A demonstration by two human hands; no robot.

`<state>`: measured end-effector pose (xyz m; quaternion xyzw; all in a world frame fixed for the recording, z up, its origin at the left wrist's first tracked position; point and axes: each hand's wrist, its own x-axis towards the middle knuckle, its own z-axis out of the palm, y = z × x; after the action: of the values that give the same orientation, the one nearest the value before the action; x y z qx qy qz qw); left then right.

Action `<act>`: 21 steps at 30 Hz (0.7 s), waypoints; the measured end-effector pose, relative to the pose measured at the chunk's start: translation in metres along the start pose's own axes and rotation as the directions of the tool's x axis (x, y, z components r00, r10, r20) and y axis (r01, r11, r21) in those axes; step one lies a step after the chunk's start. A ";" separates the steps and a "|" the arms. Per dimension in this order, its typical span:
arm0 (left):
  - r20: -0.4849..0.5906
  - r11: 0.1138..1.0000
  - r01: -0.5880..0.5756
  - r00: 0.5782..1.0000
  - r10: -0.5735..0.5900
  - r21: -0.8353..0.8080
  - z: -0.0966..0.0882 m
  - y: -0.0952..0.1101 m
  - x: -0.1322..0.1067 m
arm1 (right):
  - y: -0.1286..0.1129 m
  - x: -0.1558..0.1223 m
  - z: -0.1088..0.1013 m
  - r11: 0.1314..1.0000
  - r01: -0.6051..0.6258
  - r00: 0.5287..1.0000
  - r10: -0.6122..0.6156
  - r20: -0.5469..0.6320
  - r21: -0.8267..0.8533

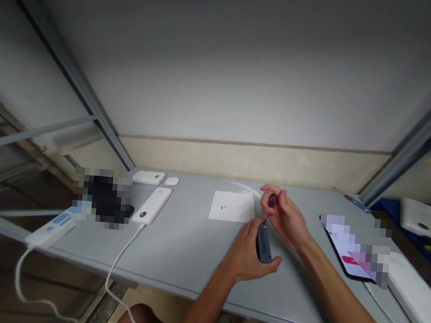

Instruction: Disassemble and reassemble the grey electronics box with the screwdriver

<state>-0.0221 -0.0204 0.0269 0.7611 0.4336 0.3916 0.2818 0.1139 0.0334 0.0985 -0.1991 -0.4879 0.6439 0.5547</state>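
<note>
My left hand (243, 252) is closed around a small dark grey case with a row of vent slots (263, 243), holding it on edge over the grey table. In my right hand (286, 215) is a screwdriver (272, 200) with a dark purple handle, gripped by the fingers. Its thin shaft points down at the far end of the case, where the tip seems to touch; the exact contact is too small to make out. Just behind my left hand lies a white sheet of paper (232, 205) with a few tiny dark bits (223, 207), possibly screws.
A white power bank (152, 205) with a cable, another white block (148, 177) and a power strip (55, 225) are at left. At right lie a phone (347, 248), a long white device (415, 294) and a pen-like tool (358, 203). Metal posts flank the table.
</note>
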 end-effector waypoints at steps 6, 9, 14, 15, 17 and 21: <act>0.023 1.000 0.004 1.000 -0.004 -0.004 0.000 -0.001 0.000 | -0.004 0.001 -0.011 0.998 0.029 1.000 -0.029 0.006 -0.048; 0.032 1.000 0.019 0.999 -0.019 -0.015 0.000 0.000 -0.001 | -0.004 0.002 -0.013 0.996 0.046 0.999 -0.046 -0.004 -0.073; 0.047 0.999 0.045 0.998 -0.044 -0.019 0.000 0.000 -0.001 | -0.001 0.002 -0.016 0.998 -0.018 1.000 0.018 -0.002 -0.067; 0.047 0.999 0.047 0.998 -0.046 -0.021 0.000 0.000 -0.001 | 0.000 0.002 -0.017 0.998 -0.029 1.000 0.029 0.000 -0.057; 0.044 0.999 0.049 0.998 -0.048 -0.021 0.001 -0.001 -0.001 | 0.001 0.002 -0.019 0.998 -0.031 1.000 0.031 -0.001 -0.062; 0.053 0.998 0.059 0.997 -0.058 -0.013 0.001 -0.001 -0.001 | 0.002 0.003 -0.022 0.997 0.037 0.998 -0.040 -0.040 -0.071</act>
<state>-0.0218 -0.0205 0.0251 0.7559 0.4455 0.3662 0.3099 0.1297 0.0455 0.0877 -0.2222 -0.5022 0.6114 0.5698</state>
